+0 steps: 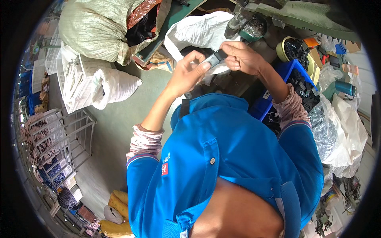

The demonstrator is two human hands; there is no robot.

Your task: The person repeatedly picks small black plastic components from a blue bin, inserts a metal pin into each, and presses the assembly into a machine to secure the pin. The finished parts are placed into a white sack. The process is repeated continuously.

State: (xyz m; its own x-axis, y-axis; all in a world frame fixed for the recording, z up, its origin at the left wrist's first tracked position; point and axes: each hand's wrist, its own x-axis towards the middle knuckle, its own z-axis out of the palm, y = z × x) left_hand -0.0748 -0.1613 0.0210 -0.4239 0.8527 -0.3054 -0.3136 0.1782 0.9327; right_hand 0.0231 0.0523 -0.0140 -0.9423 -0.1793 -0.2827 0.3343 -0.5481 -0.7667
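Between my two hands is a small grey-and-black part, flat and roughly rectangular, whose exact kind I cannot make out. My left hand is closed on its lower left end, thumb on top and forefinger curled. Fingers of my right hand pinch at its upper right end, the other fingers folded in. Directly beyond the hands lies an open white sack. A green bowl of small shiny pieces stands past my right hand, beside a metal machine post.
To the right are a blue crate and a yellow basin, both with black parts. Clear plastic bags lie farther right. At the left stand a bulging woven sack, a white basket and a metal rack.
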